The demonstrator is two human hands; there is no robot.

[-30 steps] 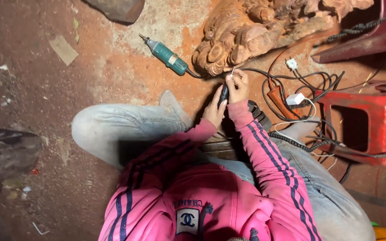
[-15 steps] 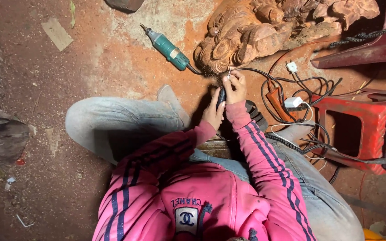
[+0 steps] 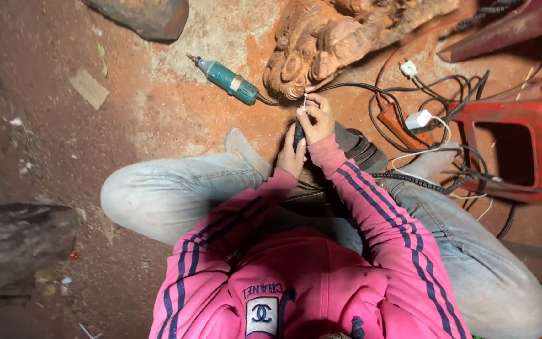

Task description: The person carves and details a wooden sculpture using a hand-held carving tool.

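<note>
Just above the middle of the frame you hold a dark hand tool with a thin metal bit at its upper end. Your left hand wraps closed around the tool's body; your right hand pinches the bit with closed fingertips. Directly above lies a carved wooden figure. A green rotary grinder rests to its left. Tangled black cables and a red stool fill the right side.
</note>
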